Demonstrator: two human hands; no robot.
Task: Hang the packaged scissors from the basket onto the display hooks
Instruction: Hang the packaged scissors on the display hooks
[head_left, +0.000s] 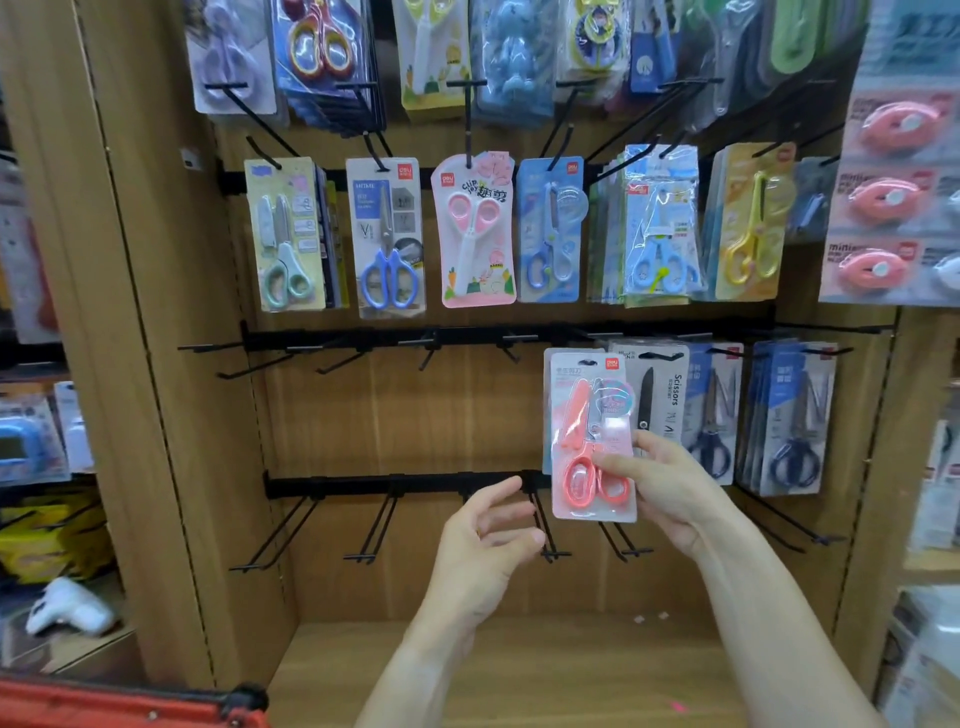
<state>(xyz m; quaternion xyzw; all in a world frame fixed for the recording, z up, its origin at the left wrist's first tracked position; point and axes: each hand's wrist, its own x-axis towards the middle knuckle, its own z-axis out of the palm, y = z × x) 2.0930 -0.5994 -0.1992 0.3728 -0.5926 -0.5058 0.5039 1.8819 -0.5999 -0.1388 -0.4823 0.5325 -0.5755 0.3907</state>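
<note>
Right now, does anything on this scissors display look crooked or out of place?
The pink scissors pack sits slightly tilted, but the right hand is gripping it at its hook. Otherwise nothing stands out.

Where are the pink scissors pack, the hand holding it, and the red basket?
pink scissors pack (589, 415): head view, upper card face.
right hand (667, 483): head view, back of hand.
red basket (130, 709): head view, top rim.
</note>
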